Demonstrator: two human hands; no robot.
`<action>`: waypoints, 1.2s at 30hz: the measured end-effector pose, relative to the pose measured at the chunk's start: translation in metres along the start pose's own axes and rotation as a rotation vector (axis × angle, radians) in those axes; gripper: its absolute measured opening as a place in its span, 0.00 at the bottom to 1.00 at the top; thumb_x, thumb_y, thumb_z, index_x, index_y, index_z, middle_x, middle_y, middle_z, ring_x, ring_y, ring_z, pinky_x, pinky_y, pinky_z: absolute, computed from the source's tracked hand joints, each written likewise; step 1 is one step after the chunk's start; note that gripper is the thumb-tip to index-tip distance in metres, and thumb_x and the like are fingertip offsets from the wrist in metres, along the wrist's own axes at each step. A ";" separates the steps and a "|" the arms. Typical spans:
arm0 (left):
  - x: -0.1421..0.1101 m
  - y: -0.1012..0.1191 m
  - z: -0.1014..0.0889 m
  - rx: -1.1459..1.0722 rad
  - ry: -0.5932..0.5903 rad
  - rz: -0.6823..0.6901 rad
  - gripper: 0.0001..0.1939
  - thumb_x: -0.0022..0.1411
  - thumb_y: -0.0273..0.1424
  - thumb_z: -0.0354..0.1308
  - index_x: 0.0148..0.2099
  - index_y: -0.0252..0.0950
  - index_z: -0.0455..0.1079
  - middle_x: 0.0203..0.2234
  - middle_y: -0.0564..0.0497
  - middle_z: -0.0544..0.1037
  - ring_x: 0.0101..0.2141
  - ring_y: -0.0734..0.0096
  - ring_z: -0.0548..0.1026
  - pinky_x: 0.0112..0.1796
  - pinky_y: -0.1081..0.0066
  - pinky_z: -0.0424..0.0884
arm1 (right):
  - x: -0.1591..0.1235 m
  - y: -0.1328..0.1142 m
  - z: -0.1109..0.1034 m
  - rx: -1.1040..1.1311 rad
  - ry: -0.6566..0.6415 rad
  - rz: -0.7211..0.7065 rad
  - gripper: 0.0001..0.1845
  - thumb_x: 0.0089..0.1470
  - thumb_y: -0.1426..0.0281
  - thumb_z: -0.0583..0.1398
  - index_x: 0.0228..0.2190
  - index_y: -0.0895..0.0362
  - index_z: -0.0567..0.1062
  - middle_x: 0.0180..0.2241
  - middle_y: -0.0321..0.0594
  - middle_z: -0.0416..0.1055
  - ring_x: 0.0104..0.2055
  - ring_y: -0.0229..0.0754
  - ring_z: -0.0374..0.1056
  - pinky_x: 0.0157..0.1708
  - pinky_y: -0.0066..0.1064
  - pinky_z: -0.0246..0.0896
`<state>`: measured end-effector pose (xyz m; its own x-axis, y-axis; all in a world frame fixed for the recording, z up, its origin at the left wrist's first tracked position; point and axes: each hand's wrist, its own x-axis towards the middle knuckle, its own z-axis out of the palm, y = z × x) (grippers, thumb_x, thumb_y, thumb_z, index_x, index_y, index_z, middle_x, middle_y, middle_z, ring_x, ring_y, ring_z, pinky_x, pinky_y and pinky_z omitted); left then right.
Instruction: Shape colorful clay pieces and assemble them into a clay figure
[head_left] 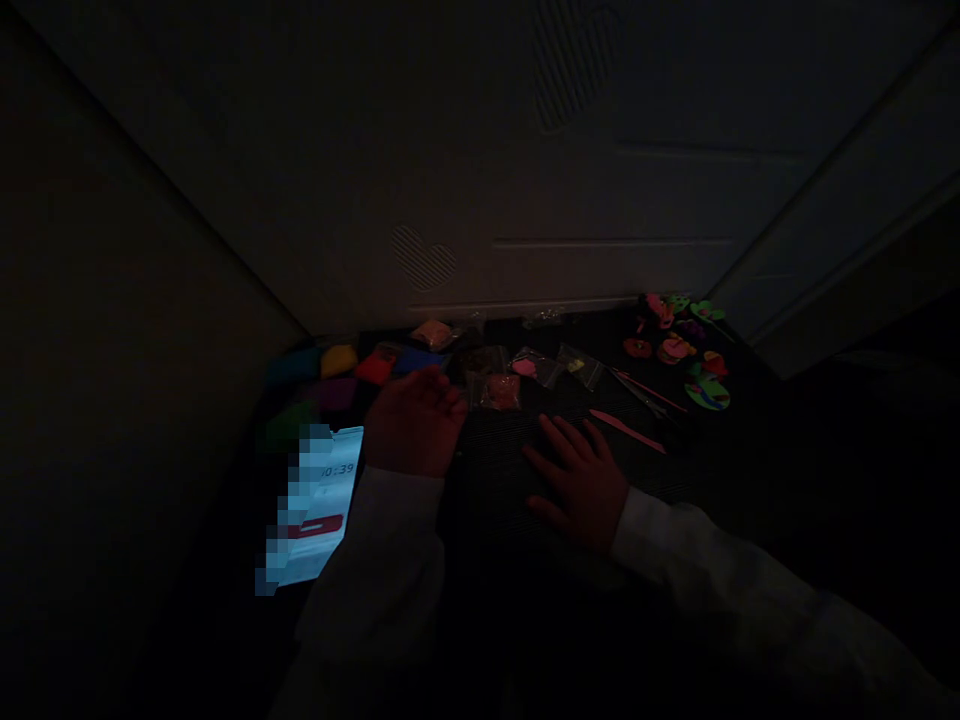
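In deep shadow, my left hand (416, 425) is turned palm up above the dark table, its fingers loosely bent and nothing visible in it. It is close to a small clear bag holding an orange-pink lump (502, 391) and to a blue packet (420, 360). My right hand (581, 480) lies flat on the table with its fingers spread. Beyond its fingertips lie a pink plastic knife-like tool (628, 431) and a pair of scissors (641, 392). Neither hand touches them.
A lit phone (334, 505) lies beside my left forearm. Coloured packets, including a yellow one (339, 360), line the back left. Small zip bags, one with a pink lump (525, 368), sit at the back. Colourful moulded figures (675, 348) cluster at right. A pale panel (525, 200) rises behind.
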<state>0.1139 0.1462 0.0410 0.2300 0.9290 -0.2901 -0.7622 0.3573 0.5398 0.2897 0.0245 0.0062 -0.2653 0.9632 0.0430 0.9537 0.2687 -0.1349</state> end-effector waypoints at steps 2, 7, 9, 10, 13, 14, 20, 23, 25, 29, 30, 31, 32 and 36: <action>0.000 0.000 0.000 0.004 -0.013 0.004 0.09 0.50 0.32 0.50 0.28 0.33 0.68 0.21 0.50 0.70 0.23 0.73 0.68 0.23 0.71 0.65 | 0.000 -0.001 0.000 0.007 -0.010 -0.030 0.32 0.51 0.48 0.41 0.54 0.50 0.56 0.60 0.46 0.36 0.60 0.52 0.36 0.54 0.53 0.26; -0.001 0.000 0.001 -0.002 -0.018 0.007 0.09 0.51 0.31 0.49 0.27 0.32 0.68 0.21 0.50 0.69 0.23 0.73 0.67 0.23 0.71 0.64 | -0.001 0.000 0.001 -0.003 -0.012 -0.016 0.32 0.51 0.48 0.41 0.54 0.48 0.54 0.60 0.45 0.37 0.60 0.52 0.37 0.54 0.53 0.27; -0.001 0.000 0.001 -0.010 -0.014 0.012 0.09 0.51 0.31 0.49 0.27 0.33 0.68 0.21 0.50 0.69 0.22 0.73 0.67 0.22 0.72 0.64 | -0.001 0.001 0.002 -0.015 -0.003 0.012 0.33 0.51 0.48 0.41 0.54 0.49 0.54 0.60 0.46 0.36 0.60 0.53 0.36 0.53 0.54 0.27; -0.001 0.000 0.001 -0.013 -0.013 0.011 0.09 0.51 0.31 0.49 0.27 0.33 0.68 0.21 0.49 0.69 0.22 0.73 0.67 0.22 0.72 0.64 | -0.001 0.000 0.002 -0.016 -0.002 0.011 0.33 0.51 0.48 0.41 0.55 0.49 0.54 0.60 0.46 0.36 0.60 0.53 0.36 0.53 0.54 0.26; -0.002 0.000 0.002 -0.018 -0.011 0.003 0.09 0.51 0.31 0.48 0.27 0.32 0.67 0.21 0.49 0.69 0.22 0.73 0.67 0.22 0.72 0.64 | -0.001 -0.001 0.003 -0.008 -0.016 -0.036 0.34 0.51 0.47 0.42 0.55 0.49 0.53 0.60 0.46 0.37 0.60 0.52 0.36 0.54 0.53 0.26; -0.002 0.000 0.002 -0.018 -0.010 0.000 0.09 0.51 0.31 0.48 0.27 0.32 0.67 0.21 0.50 0.69 0.22 0.73 0.67 0.22 0.71 0.64 | -0.001 -0.001 0.004 -0.006 -0.018 -0.042 0.34 0.50 0.47 0.42 0.55 0.49 0.53 0.60 0.46 0.37 0.60 0.52 0.36 0.54 0.53 0.26; -0.001 0.000 0.000 -0.014 -0.019 -0.006 0.09 0.52 0.31 0.48 0.27 0.32 0.67 0.21 0.50 0.68 0.23 0.73 0.67 0.22 0.72 0.64 | 0.000 0.003 0.003 -0.028 0.006 0.029 0.33 0.50 0.47 0.41 0.54 0.48 0.54 0.60 0.47 0.36 0.60 0.54 0.37 0.53 0.54 0.26; 0.000 0.000 -0.001 0.005 -0.021 -0.003 0.09 0.51 0.31 0.48 0.27 0.33 0.68 0.21 0.50 0.68 0.23 0.73 0.67 0.23 0.72 0.65 | -0.001 0.001 0.002 -0.014 -0.009 -0.030 0.34 0.50 0.46 0.42 0.55 0.48 0.54 0.60 0.46 0.36 0.60 0.53 0.37 0.53 0.54 0.26; 0.001 -0.001 -0.001 0.012 -0.004 0.003 0.09 0.51 0.32 0.48 0.27 0.34 0.68 0.21 0.50 0.68 0.22 0.74 0.66 0.22 0.72 0.65 | -0.001 0.002 0.001 -0.011 -0.012 -0.040 0.33 0.50 0.47 0.42 0.55 0.47 0.53 0.60 0.46 0.37 0.60 0.53 0.37 0.53 0.54 0.27; 0.000 -0.001 0.000 0.008 0.003 -0.002 0.09 0.51 0.32 0.48 0.27 0.34 0.68 0.21 0.49 0.69 0.23 0.73 0.67 0.24 0.71 0.65 | -0.001 0.006 0.001 -0.034 0.018 0.032 0.32 0.51 0.48 0.43 0.54 0.48 0.55 0.60 0.46 0.36 0.60 0.54 0.37 0.53 0.54 0.27; -0.001 -0.001 0.001 0.007 -0.001 -0.003 0.09 0.51 0.31 0.48 0.27 0.34 0.67 0.21 0.49 0.68 0.23 0.73 0.67 0.24 0.71 0.65 | -0.001 0.006 0.002 -0.033 0.018 0.029 0.32 0.51 0.48 0.43 0.54 0.48 0.55 0.60 0.46 0.36 0.60 0.54 0.37 0.53 0.54 0.27; -0.001 -0.001 0.001 0.006 -0.003 -0.001 0.09 0.51 0.31 0.48 0.27 0.33 0.67 0.21 0.49 0.68 0.23 0.73 0.67 0.23 0.71 0.65 | -0.001 0.005 0.002 -0.029 0.014 0.012 0.33 0.50 0.48 0.43 0.54 0.48 0.54 0.60 0.46 0.36 0.60 0.54 0.37 0.53 0.54 0.27; -0.002 -0.001 0.002 0.006 -0.003 0.000 0.09 0.51 0.31 0.49 0.27 0.33 0.67 0.21 0.50 0.68 0.23 0.73 0.67 0.23 0.71 0.65 | -0.001 0.004 0.002 -0.021 0.005 -0.012 0.33 0.50 0.47 0.43 0.55 0.48 0.54 0.60 0.46 0.37 0.60 0.54 0.37 0.53 0.54 0.27; -0.002 -0.002 0.001 0.005 -0.001 0.001 0.09 0.51 0.31 0.48 0.27 0.33 0.67 0.21 0.50 0.68 0.23 0.73 0.67 0.23 0.71 0.64 | 0.000 0.001 0.003 -0.010 -0.003 -0.016 0.33 0.50 0.47 0.42 0.55 0.47 0.53 0.60 0.46 0.37 0.60 0.53 0.37 0.53 0.54 0.27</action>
<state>0.1157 0.1441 0.0417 0.2300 0.9293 -0.2889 -0.7591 0.3570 0.5443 0.2905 0.0248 0.0026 -0.2811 0.9587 0.0426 0.9506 0.2842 -0.1248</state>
